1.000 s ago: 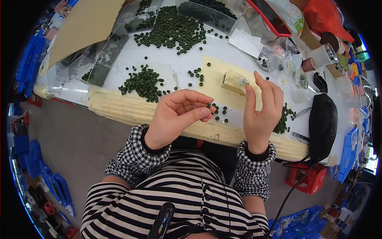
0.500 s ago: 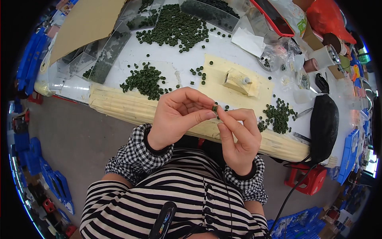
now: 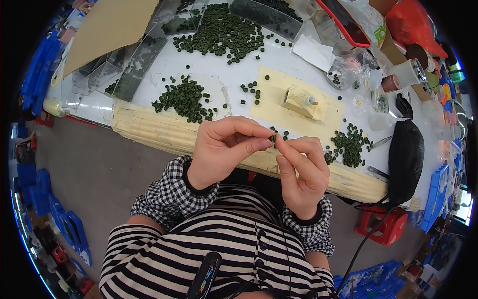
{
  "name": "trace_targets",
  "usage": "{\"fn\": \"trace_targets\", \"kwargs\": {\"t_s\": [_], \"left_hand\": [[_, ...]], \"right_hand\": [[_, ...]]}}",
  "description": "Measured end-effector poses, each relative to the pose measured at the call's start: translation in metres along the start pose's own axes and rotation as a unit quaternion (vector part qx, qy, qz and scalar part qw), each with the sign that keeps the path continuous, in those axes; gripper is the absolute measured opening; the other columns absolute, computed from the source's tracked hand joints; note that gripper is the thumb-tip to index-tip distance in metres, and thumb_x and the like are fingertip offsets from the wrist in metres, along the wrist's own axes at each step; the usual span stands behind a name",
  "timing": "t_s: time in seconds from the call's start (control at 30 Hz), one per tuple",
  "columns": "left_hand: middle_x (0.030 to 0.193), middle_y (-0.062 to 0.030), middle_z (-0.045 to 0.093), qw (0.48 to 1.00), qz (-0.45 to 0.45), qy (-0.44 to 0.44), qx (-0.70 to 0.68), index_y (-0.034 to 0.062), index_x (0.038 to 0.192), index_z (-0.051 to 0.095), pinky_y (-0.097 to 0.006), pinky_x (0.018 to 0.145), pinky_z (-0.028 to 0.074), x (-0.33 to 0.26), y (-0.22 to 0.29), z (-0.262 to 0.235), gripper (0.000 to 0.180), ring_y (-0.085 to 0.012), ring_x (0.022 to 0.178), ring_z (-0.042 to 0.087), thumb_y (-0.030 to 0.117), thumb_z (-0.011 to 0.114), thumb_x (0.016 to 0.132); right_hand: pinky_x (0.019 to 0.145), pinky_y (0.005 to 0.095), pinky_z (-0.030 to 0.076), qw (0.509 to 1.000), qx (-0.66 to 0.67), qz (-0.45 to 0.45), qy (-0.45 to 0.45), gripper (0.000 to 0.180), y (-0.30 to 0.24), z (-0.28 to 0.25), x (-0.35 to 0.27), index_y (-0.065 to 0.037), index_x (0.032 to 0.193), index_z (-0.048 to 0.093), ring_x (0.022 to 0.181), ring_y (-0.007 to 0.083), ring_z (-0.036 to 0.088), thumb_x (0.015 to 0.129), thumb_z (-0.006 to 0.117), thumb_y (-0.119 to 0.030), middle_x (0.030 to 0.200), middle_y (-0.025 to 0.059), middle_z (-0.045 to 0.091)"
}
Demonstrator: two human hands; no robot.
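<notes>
1. One small dark green piece [image 3: 273, 138] is at the middle of the frame, between the fingertips of the two hands, partly hidden by them.
2. Left hand [image 3: 216, 149], left of centre: thumb and forefinger pinch that piece, the other fingers curled behind.
3. Right hand [image 3: 304, 172], right of centre: forefinger tip at the piece, thumb apart and lower; whether it grips anything, I cannot tell.
4. Several loose green pieces [image 3: 285, 133] lie just beyond the fingertips.
5. Above and right of the hands, a tape-wrapped block [image 3: 298, 103] with a short peg sits on a cream sheet [image 3: 269, 110].
6. Three heaps of like pieces lie on the white table [image 3: 226, 70]: a left heap [image 3: 183, 99], a right heap [image 3: 351, 147] and a large heap [image 3: 221, 31] at the top.
7. Upper left: clear boxes [image 3: 142, 70] under brown cardboard [image 3: 107, 35].
8. Upper right: white paper [image 3: 312, 52], a red-edged phone [image 3: 347, 24], a red bag [image 3: 411, 27].
9. Right side: a black pouch [image 3: 404, 154], with a red stool [image 3: 382, 226] below.
</notes>
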State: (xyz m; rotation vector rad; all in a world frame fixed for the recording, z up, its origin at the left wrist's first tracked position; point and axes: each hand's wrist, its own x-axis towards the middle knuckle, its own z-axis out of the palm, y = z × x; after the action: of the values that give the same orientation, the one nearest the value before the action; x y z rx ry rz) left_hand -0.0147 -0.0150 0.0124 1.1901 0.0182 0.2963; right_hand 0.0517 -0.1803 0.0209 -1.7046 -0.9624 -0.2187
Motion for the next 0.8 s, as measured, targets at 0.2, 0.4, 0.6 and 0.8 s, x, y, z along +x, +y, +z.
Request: {"fn": "trace_targets", "kwargs": {"t_s": [0.2, 0.4, 0.6, 0.8], "left_hand": [[0.098, -0.013, 0.069, 1.0, 0.01, -0.001, 0.03, -0.0045, 0.102, 0.07, -0.025, 0.083, 0.056, -0.0013, 0.0035, 0.0024, 0.019, -0.0162, 0.091, 0.067, -0.011, 0.065, 0.085], [0.098, -0.0126, 0.069, 1.0, 0.009, 0.001, 0.028, -0.0038, 0.102, 0.071, -0.025, 0.082, 0.056, -0.0032, 0.0017, 0.0023, 0.02, -0.0158, 0.09, 0.067, -0.012, 0.065, 0.085], [0.098, -0.012, 0.068, 1.0, 0.011, -0.002, 0.017, -0.0049, 0.104, 0.069, -0.025, 0.083, 0.055, -0.002, 0.0013, 0.0029, 0.019, -0.0155, 0.092, 0.067, -0.01, 0.064, 0.086], [0.099, -0.0119, 0.068, 1.0, 0.007, -0.013, 0.011, -0.0056, 0.104, 0.068, -0.025, 0.083, 0.055, -0.0013, 0.0033, 0.0026, 0.018, -0.0152, 0.093, 0.067, -0.009, 0.065, 0.087]], "right_hand": [[0.067, 0.0299, 0.046, 1.0, 0.009, -0.02, -0.017, 0.035, 0.0026, -0.0025, 0.0003, -0.004, 0.109, 0.073, 0.076, 0.021, 0.057, 0.075, 0.073, 0.003, 0.088, 0.0063, 0.065], [0.067, 0.0294, 0.046, 0.999, 0.012, -0.032, -0.023, 0.034, 0.0033, -0.0023, 0.0009, -0.004, 0.109, 0.073, 0.075, 0.0207, 0.058, 0.076, 0.073, 0.003, 0.088, 0.0061, 0.065], [0.068, 0.0293, 0.047, 0.999, 0.037, -0.008, -0.016, 0.035, 0.0027, -0.0018, -0.0008, -0.004, 0.112, 0.072, 0.077, 0.0203, 0.058, 0.077, 0.072, 0.003, 0.09, 0.0061, 0.065], [0.069, 0.0297, 0.047, 0.999, 0.039, -0.007, -0.015, 0.035, 0.0025, -0.0017, -0.0027, -0.004, 0.113, 0.072, 0.078, 0.0206, 0.058, 0.078, 0.072, 0.002, 0.09, 0.0068, 0.065]]}}
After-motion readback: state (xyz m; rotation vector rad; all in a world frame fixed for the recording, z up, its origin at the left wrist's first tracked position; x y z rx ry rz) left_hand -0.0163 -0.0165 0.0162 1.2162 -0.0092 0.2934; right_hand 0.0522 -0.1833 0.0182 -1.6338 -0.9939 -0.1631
